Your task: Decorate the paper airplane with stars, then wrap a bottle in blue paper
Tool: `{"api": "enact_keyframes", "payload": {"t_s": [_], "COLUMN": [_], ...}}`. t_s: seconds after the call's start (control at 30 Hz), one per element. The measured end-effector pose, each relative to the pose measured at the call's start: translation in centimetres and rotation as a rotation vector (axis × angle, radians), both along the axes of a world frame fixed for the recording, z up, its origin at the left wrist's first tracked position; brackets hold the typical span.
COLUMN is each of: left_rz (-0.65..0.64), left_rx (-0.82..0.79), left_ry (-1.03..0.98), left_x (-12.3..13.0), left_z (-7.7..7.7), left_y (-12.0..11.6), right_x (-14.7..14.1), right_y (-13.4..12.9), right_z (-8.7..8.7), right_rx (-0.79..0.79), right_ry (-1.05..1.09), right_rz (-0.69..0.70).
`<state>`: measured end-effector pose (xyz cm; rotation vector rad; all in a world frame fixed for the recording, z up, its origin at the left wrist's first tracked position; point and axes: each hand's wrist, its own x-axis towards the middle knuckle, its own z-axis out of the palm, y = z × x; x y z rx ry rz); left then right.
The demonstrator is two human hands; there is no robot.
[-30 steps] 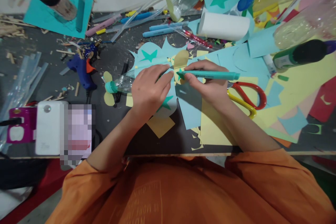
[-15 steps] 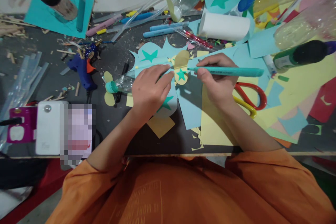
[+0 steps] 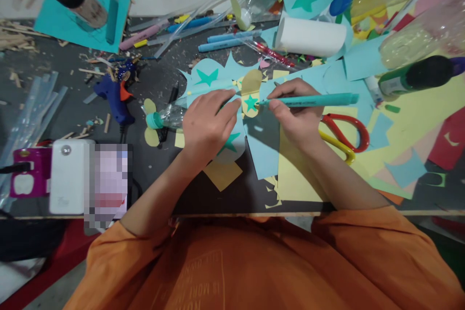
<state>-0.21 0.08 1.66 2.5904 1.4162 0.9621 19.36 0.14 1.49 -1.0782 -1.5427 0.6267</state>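
My right hand (image 3: 298, 118) is closed around a teal marker (image 3: 319, 100) held almost level. The marker's tip touches or nearly touches a small teal star (image 3: 250, 102) on a rounded yellow paper piece (image 3: 256, 79). My left hand (image 3: 209, 123) lies curled over a clear plastic bottle (image 3: 172, 115) lying on its side, steadying it; most of the bottle is hidden beneath the palm. The bottle's teal cap (image 3: 154, 120) points left, with yellow paper ovals beside it. Light blue paper wings with teal stars (image 3: 207, 77) spread above and below the bottle.
Red-and-yellow-handled scissors (image 3: 348, 131) lie by my right wrist on yellow paper. A blue glue gun (image 3: 114, 99) and clear glue sticks (image 3: 31, 121) are at left. A white cardboard tube (image 3: 310, 37), several pens and a dark-capped bottle (image 3: 417, 77) lie farther back.
My right hand has moved slightly left with the teal marker, bringing its tip to the star on the yellow paper. My left hand and the bottle have stayed put.
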Motion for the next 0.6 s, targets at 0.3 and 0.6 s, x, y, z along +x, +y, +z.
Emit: {"api": "enact_keyframes", "payload": {"t_s": [0.3, 0.6], "left_rz": [0.002, -0.04], "left_rx": [0.135, 0.009], "left_ry": [0.04, -0.008], "left_x": [0.1, -0.3], "left_z": [0.1, -0.1], "left_y": [0.0, 0.0], "right_x": [-0.1, -0.8], "right_y": [0.0, -0.4], "right_z": [-0.2, 0.3], "right_rx": [-0.025, -0.079], "right_ry": [-0.005, -0.066], "right_rz": [0.065, 0.038]}}
